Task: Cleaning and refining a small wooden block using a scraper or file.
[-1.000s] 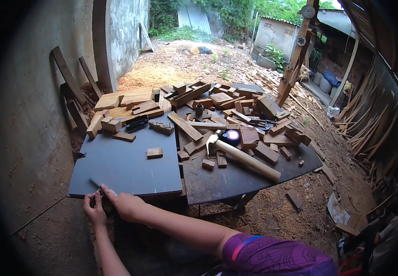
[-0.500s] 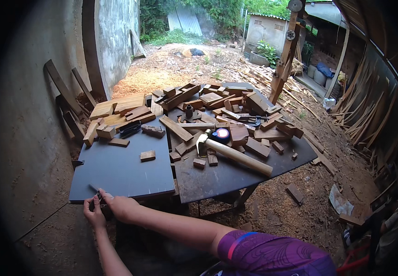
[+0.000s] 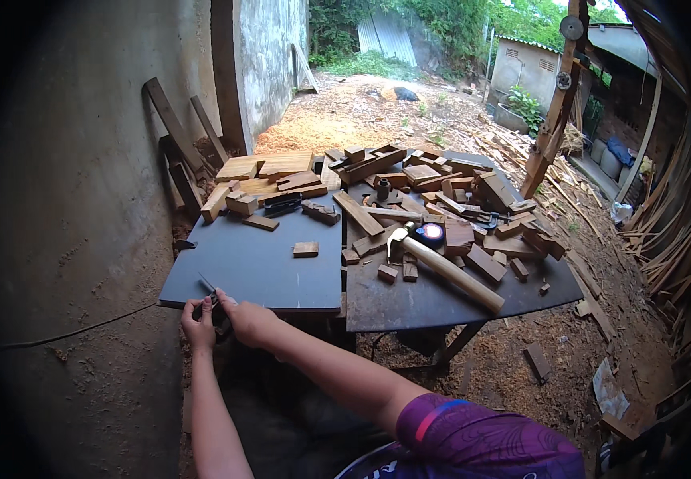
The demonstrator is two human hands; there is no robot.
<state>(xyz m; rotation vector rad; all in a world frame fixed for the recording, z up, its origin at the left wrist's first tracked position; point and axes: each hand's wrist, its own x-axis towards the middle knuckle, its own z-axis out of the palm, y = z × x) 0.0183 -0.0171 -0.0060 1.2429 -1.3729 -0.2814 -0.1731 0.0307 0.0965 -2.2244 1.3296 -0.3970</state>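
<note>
My purple sleeve (image 3: 481,439) fills the bottom of the frame, and from it my right arm slants up and left to where both hands meet, left of centre at the near edge of the grey worktop (image 3: 241,259). The fingers of my right hand (image 3: 251,322) are closed at the base of a thin pointed tool (image 3: 206,282), which juts up and left over the surface; those of my left hand (image 3: 199,326) are curled close against it, and I can't tell whether they grip it too. With my hands so tight together, I'd say the main risk is the tool twisting if the hold loosens and its point catching my left fingers. Being right at the edge, it could also drop to the ground. Farther in, a small wooden block (image 3: 306,250) lies alone on the grey worktop. Right of that, on the dark worktop (image 3: 377,307), the hammer (image 3: 453,275) rests with its handle end near the front edge; a knock from my arm might tip it off. Its head lies just beside a round dark tape measure (image 3: 430,234). Behind them is a loose heap of offcuts (image 3: 421,180), stacked at odd angles, so jolting the worktop could make some slide. Beyond, a wooden post (image 3: 554,120) leans at upper right.
</note>
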